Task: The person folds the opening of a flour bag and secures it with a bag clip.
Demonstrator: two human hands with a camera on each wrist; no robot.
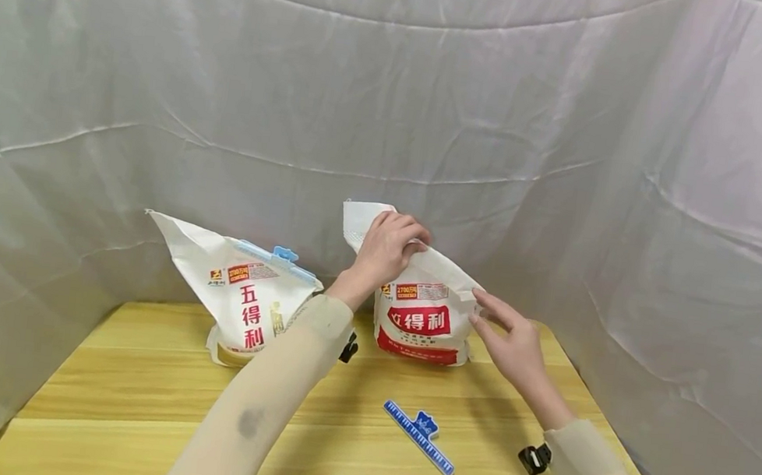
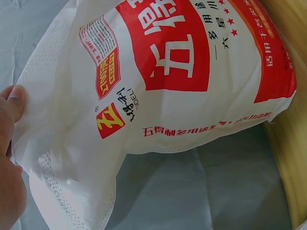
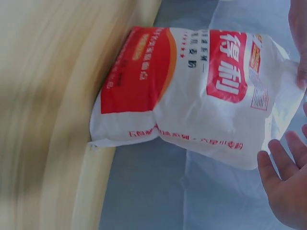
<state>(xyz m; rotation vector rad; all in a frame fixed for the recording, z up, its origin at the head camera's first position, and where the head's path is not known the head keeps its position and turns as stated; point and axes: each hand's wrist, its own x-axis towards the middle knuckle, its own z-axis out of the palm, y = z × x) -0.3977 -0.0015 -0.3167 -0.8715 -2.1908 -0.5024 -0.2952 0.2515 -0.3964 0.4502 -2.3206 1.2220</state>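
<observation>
Nearest, just before the right hand (image 1: 513, 346), a blue clip (image 1: 419, 435) lies unused on the table (image 1: 137, 398). Left hand (image 1: 387, 248) grips the folded top of the flour bag (image 1: 423, 317); the right hand, fingers straight, touches its side. Beyond the left forearm, another bag (image 1: 242, 304) already wears its clip. So folding seems in progress, clipping remains.

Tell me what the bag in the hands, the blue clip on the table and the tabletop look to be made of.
Bag: likely matte white plastic film, creased and printed, with an embossed seam strip; possibly coated paper.
Blue clip: seemingly rigid moulded plastic, with ribbed ridges.
Tabletop: light wood or wood-look laminate, smooth, with visible grain stripes.
</observation>
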